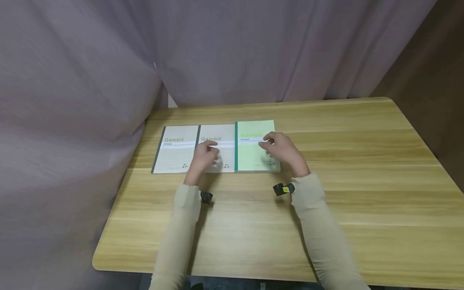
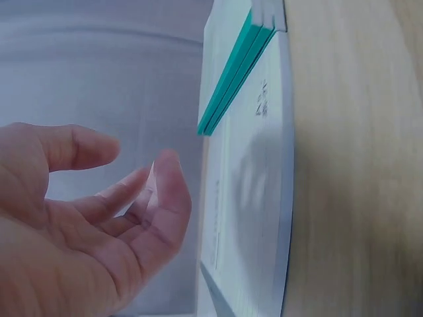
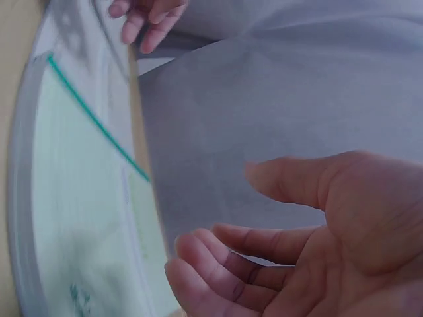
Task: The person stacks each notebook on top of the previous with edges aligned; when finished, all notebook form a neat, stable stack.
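Note:
Three notebook covers lie side by side: a white notebook (image 1: pixel 175 155) with a dark spine at the left, a second white notebook (image 1: pixel 225 133) in the middle, and a green notebook (image 1: pixel 251 155) at the right. Two stacked green spines (image 2: pixel 239 69) show in the left wrist view, so the green one lies on another. Above the middle white notebook hovers my left hand (image 1: pixel 204 157), fingers loosely bent and holding nothing. My right hand (image 1: pixel 284 151) is over the right side of the green notebook, also with nothing in its relaxed fingers. Shadows of both hands fall on the covers.
The wooden table (image 1: pixel 362 181) extends well to the right of the notebooks and toward me. A grey curtain (image 1: pixel 232 52) hangs along its back edge and left side. Each wrist wears a small black camera, one of them at the right cuff (image 1: pixel 284 189).

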Demonstrator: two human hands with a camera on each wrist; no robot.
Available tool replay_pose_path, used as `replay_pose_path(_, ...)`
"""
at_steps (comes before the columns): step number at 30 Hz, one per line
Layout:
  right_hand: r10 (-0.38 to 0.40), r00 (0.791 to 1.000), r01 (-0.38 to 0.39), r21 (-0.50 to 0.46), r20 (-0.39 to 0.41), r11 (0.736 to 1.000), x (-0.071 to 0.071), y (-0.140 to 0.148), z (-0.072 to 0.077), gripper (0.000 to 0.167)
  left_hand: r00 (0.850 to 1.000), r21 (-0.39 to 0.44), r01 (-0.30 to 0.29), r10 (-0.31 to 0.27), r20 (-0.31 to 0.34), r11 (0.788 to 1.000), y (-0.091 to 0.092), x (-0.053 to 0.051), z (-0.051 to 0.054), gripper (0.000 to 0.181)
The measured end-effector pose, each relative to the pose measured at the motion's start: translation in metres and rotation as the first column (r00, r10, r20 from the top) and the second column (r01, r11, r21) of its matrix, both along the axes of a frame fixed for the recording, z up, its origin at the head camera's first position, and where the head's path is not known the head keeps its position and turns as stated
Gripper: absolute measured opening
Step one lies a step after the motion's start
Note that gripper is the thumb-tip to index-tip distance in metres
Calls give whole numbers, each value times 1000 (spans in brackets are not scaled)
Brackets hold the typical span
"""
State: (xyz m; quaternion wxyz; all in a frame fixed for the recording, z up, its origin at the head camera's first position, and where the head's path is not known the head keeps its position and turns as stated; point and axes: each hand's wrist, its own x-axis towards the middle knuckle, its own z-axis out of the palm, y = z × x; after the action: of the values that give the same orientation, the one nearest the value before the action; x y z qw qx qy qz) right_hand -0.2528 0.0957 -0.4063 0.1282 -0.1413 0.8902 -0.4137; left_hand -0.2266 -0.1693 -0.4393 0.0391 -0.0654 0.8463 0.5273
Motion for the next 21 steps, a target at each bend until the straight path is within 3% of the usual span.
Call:
replay_pose_path(8, -9, 1000, 11, -99, 21, 995, -4, -28, 4, 46, 999, -14, -33, 33, -11, 999, -24, 6, 2, 43)
replay_pose_path(21, 55, 998, -57, -90, -20, 994, -1, -74, 2, 44, 988, -48, -153, 153, -1, 987, -60, 14, 6, 43)
